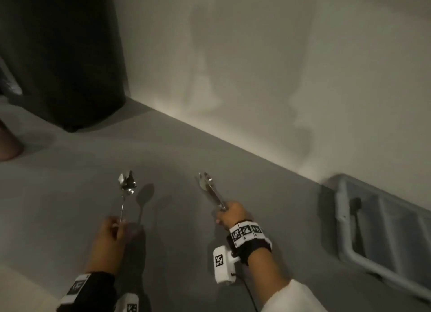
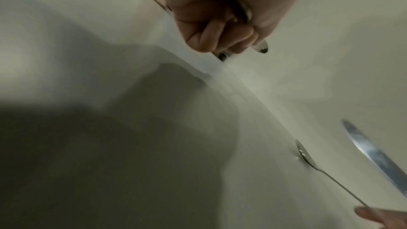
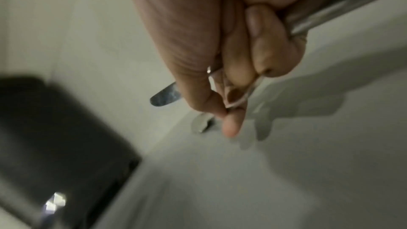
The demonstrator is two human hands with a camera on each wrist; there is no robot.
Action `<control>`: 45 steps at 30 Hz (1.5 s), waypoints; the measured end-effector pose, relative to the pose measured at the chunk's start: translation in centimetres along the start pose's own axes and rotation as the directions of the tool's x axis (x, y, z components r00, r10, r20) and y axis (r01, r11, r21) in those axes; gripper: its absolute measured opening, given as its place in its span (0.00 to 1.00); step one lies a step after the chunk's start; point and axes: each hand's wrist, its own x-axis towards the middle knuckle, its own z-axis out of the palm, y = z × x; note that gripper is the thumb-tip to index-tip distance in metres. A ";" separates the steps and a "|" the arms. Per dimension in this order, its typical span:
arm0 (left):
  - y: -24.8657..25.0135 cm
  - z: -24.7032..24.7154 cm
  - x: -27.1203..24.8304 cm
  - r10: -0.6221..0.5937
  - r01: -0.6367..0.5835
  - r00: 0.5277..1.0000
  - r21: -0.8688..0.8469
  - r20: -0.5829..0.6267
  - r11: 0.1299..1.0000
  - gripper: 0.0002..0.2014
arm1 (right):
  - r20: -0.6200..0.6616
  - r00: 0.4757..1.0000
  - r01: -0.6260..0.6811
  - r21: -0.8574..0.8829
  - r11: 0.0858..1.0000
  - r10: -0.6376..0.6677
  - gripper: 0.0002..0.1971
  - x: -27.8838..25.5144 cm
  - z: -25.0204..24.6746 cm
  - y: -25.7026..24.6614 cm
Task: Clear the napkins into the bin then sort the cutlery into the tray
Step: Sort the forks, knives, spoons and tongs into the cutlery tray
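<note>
My left hand (image 1: 112,232) grips the thin handle of a shiny spoon (image 1: 127,183), bowl pointing away, held above the grey tabletop (image 1: 177,253). In the left wrist view that hand's (image 2: 209,23) fingers are curled round metal handles, with a rounded end (image 2: 262,48) poking out. My right hand (image 1: 231,215) grips a bundle of cutlery: a knife (image 1: 210,190) with another piece beside it. The right wrist view shows the knife blade (image 3: 165,97) past the curled right hand (image 3: 220,58). The grey cutlery tray (image 1: 345,230) lies to the right against the wall.
A dark bin (image 1: 65,55) stands at the back left against the pale wall (image 1: 256,67). A reddish rounded object (image 1: 7,144) sits at the left edge. The tabletop meets the wall along a diagonal line. No napkins are in view.
</note>
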 end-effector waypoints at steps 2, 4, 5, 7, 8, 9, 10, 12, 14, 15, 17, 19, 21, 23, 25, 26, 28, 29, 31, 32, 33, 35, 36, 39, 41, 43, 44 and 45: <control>2.0 3.7 -1.9 0.055 -0.051 0.992 -0.047 0.110 0.998 0.01 | -0.030 0.999 -0.035 0.246 0.969 0.043 0.04 -2.5 -1.8 3.4; 3.8 7.5 -4.1 0.114 -0.101 0.966 -0.068 0.231 0.993 0.02 | -0.092 0.990 -0.053 0.451 0.891 0.105 0.06 -5.1 -4.7 7.3; 4.7 9.4 -5.2 0.144 -0.127 0.945 -0.074 0.295 0.989 0.05 | -0.133 0.983 -0.040 0.524 0.851 0.128 0.07 -6.5 -6.5 9.4; 6.5 12.9 -7.5 0.205 -0.194 0.886 -0.071 0.416 0.978 0.08 | -0.262 0.950 0.019 0.587 0.809 0.169 0.09 -9.4 -10.6 13.4; 7.4 14.5 -8.8 0.232 -0.228 0.851 -0.065 0.471 0.971 0.07 | -0.344 0.920 0.061 0.599 0.798 0.187 0.10 -10.8 -12.7 15.3; 8.4 16.2 -10.2 0.271 -0.274 0.814 -0.071 0.514 0.959 0.06 | -0.423 0.881 0.105 0.614 0.782 0.213 0.10 -12.0 -14.9 17.4; 9.3 17.8 -11.6 0.299 -0.304 0.781 -0.085 0.547 0.949 0.08 | -0.492 0.837 0.154 0.633 0.759 0.239 0.07 -13.3 -16.9 19.2; 10.9 21.1 -14.6 0.337 -0.336 0.726 -0.118 0.599 0.934 0.11 | -0.598 0.742 0.256 0.671 0.696 0.303 0.04 -15.7 -20.7 23.0; 12.5 24.4 -17.9 0.364 -0.359 0.691 -0.141 0.625 0.923 0.12 | -0.661 0.662 0.323 0.676 0.662 0.352 0.05 -17.7 -24.0 27.1; 13.1 26.1 -19.5 0.386 -0.378 0.678 -0.154 0.626 0.913 0.13 | -0.680 0.633 0.342 0.674 0.655 0.369 0.06 -18.5 -25.5 29.3; 14.5 29.4 -23.2 0.432 -0.416 0.660 -0.181 0.615 0.891 0.14 | -0.696 0.600 0.352 0.673 0.650 0.395 0.09 -20.2 -28.3 33.9; 15.8 32.2 -26.6 0.459 -0.418 0.656 -0.218 0.599 0.882 0.11 | -0.700 0.574 0.335 0.674 0.658 0.425 0.13 -21.3 -30.5 38.0; 16.7 35.1 -29.7 0.463 -0.404 0.653 -0.242 0.599 0.882 0.10 | -0.676 0.581 0.314 0.700 0.641 0.454 0.11 -22.1 -32.3 41.9; 17.3 37.8 -32.5 0.471 -0.406 0.644 -0.251 0.603 0.878 0.12 | -0.657 0.594 0.293 0.714 0.636 0.464 0.12 -22.7 -33.9 44.8; 18.0 39.9 -34.8 0.483 -0.414 0.622 -0.265 0.616 0.871 0.16 | -0.654 0.595 0.280 0.714 0.642 0.467 0.15 -22.8 -35.4 47.2; 18.5 40.7 -35.9 0.480 -0.416 0.614 -0.260 0.627 0.872 0.16 | -0.651 0.597 0.263 0.711 0.652 0.469 0.16 -23.0 -35.9 48.1; 19.5 41.9 -37.5 0.476 -0.402 0.600 -0.272 0.643 0.874 0.16 | -0.642 0.610 0.236 0.707 0.667 0.465 0.16 -23.0 -36.8 49.6; 20.0 42.4 -38.0 0.477 -0.402 0.599 -0.274 0.644 0.874 0.15 | -0.633 0.622 0.220 0.706 0.673 0.462 0.15 -23.1 -37.1 50.1; 20.7 43.1 -38.7 0.480 -0.430 0.603 -0.248 0.637 0.868 0.13 | -0.625 0.638 0.199 0.697 0.689 0.449 0.14 -22.8 -37.6 50.9; 20.9 43.5 -38.9 0.481 -0.432 0.606 -0.245 0.633 0.868 0.10 | -0.618 0.653 0.177 0.687 0.705 0.438 0.14 -22.7 -37.9 50.9; 21.0 43.7 -39.0 0.473 -0.430 0.613 -0.236 0.633 0.872 0.10 | -0.618 0.665 0.161 0.667 0.727 0.419 0.15 -22.5 -38.3 51.0; 20.8 44.0 -39.2 0.446 -0.409 0.630 -0.216 0.636 0.887 0.12 | -0.631 0.679 0.142 0.615 0.775 0.376 0.16 -21.7 -39.3 51.1; 20.3 44.2 -39.1 0.440 -0.406 0.635 -0.210 0.635 0.889 0.13 | -0.639 0.682 0.127 0.582 0.803 0.355 0.17 -21.3 -39.9 51.0; 19.2 44.4 -39.5 0.462 -0.459 0.626 -0.182 0.629 0.869 0.11 | -0.645 0.680 0.067 0.529 0.846 0.350 0.18 -19.9 -42.3 50.6; 18.3 44.6 -39.5 0.462 -0.458 0.641 -0.178 0.613 0.871 0.09 | -0.628 0.659 -0.020 0.535 0.845 0.413 0.15 -19.3 -44.6 50.5; 17.8 43.7 -39.6 0.428 -0.444 0.637 -0.149 0.641 0.883 0.12 | -0.623 0.630 -0.093 0.532 0.842 0.463 0.14 -17.5 -46.0 51.5; 17.6 43.5 -39.8 0.427 -0.473 0.618 -0.122 0.659 0.873 0.10 | -0.621 0.618 -0.154 0.505 0.849 0.481 0.14 -17.1 -46.6 51.5; 17.8 43.5 -39.9 0.401 -0.474 0.653 -0.067 0.642 0.878 0.14 | -0.586 0.643 -0.221 0.474 0.853 0.492 0.14 -15.9 -47.2 52.1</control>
